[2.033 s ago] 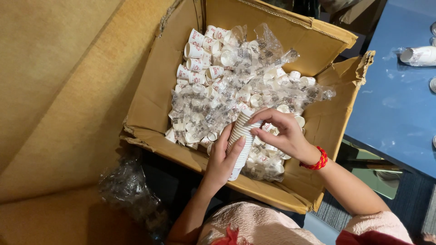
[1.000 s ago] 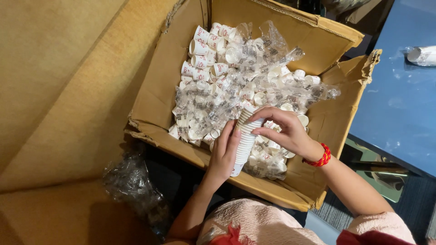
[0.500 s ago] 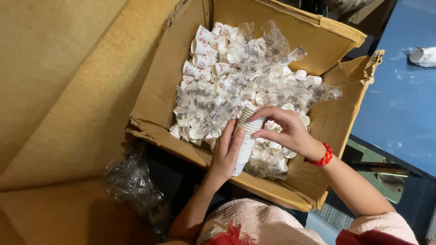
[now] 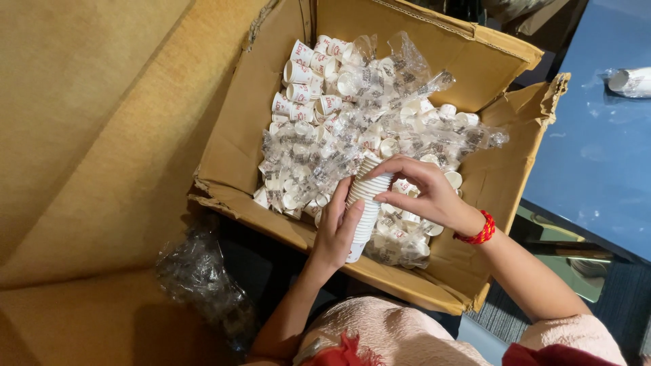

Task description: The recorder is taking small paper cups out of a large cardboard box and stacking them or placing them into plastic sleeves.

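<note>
A long stack of small white paper cups (image 4: 365, 207) is held over an open cardboard box (image 4: 475, 61). My left hand (image 4: 333, 230) grips the stack's lower part from the left. My right hand (image 4: 424, 190), with a red bead bracelet at the wrist, pinches the stack near its top end. The box is filled with several clear plastic bags of small white cups (image 4: 346, 122), some cups with red print.
An empty crumpled clear plastic bag (image 4: 196, 271) lies on the dark floor to the left of my lap. Large brown cardboard sheets (image 4: 88, 122) fill the left side. A blue table (image 4: 597, 149) at the right carries a wrapped cup stack (image 4: 627, 81).
Both hands stay on the cup stack in nearly the same place; the view has drifted slightly so the box sits a little more to the right.
</note>
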